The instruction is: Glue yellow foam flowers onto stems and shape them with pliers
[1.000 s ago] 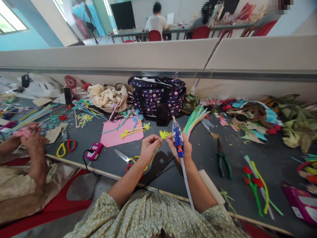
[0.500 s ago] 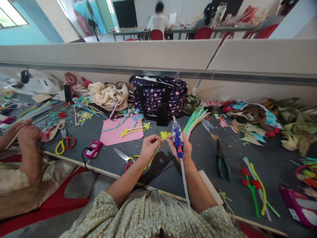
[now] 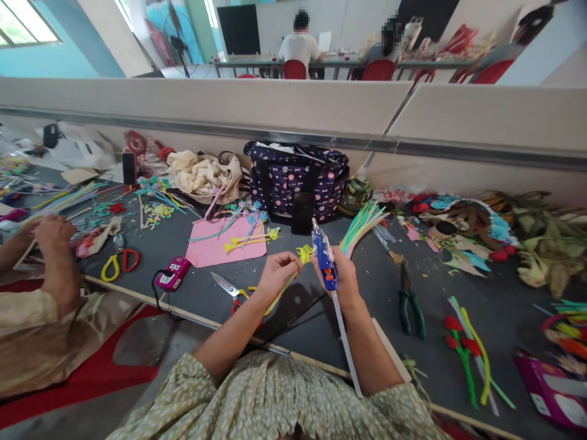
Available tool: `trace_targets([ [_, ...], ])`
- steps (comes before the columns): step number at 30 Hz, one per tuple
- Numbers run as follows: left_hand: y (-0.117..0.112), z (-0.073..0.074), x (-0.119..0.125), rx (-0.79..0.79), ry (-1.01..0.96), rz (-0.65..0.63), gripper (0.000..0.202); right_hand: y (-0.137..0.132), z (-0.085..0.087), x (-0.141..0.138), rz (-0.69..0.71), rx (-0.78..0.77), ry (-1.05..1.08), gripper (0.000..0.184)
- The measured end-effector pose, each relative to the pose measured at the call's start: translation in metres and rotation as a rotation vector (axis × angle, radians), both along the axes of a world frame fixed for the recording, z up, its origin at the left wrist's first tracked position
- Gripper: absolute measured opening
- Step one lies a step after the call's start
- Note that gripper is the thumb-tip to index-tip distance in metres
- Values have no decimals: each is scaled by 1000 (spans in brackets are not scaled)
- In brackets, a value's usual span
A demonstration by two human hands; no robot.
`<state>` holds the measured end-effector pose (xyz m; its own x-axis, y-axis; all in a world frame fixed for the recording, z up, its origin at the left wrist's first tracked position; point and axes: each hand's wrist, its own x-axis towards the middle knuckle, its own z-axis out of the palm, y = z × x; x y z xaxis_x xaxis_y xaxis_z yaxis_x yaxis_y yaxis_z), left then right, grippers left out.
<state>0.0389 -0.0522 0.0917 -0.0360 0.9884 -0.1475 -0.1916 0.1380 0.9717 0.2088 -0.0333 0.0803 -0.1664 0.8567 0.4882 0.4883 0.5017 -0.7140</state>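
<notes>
Between the fingertips of my left hand (image 3: 279, 274) is a yellow pipe-cleaner flower (image 3: 304, 252), its stem trailing down below the palm. My right hand (image 3: 343, 278) is wrapped round a blue glue gun (image 3: 324, 256), nozzle pointing up and away from me. A long pale glue stick (image 3: 345, 342) runs out of its back end toward my lap. The right fingertips are partly hidden behind the gun. Red and yellow scissors (image 3: 235, 292) lie beside my left forearm. Beyond my hands, yellow flowers (image 3: 252, 240) rest on a pink sheet (image 3: 202, 247).
A bundle of pastel pipe cleaners (image 3: 362, 226) lies behind my right hand. Green-handled pliers (image 3: 409, 305) and red-budded stems (image 3: 463, 348) are to the right. A dark patterned bag (image 3: 298, 177) with a phone (image 3: 302, 212) against it stands behind. At left are a magenta box (image 3: 173, 273) and a co-worker's hands (image 3: 52, 235).
My right fingers have drawn back from the yellow flower, and the glue gun has shifted slightly left and tilted. My left hand still holds the flower.
</notes>
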Motion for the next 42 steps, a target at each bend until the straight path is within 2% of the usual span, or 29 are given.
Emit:
trace_targets([
  [11,1,-2,-2,-17,-21,-8,5,3,-6,-5,-24,-1,74,10],
  [14,2,-3,-3,-40,-54,-13,5,3,-4,-12,-45,1,185,11],
  [19,5,-5,-7,-58,-154,-48,16,1,7,-22,-169,30,512,13],
  [21,8,-7,-11,-23,-176,-62,20,1,10,-23,-167,14,593,16],
  [24,13,-12,-16,36,-189,-18,26,-1,8,-20,-142,-29,668,22],
  [30,20,-18,-24,83,-192,49,33,-5,2,-16,-107,-166,704,24],
  [37,20,-17,-27,146,-168,67,35,-7,3,-17,-72,-216,720,23],
  [42,21,-20,-27,119,-226,109,37,-7,0,-18,-79,-245,708,23],
])
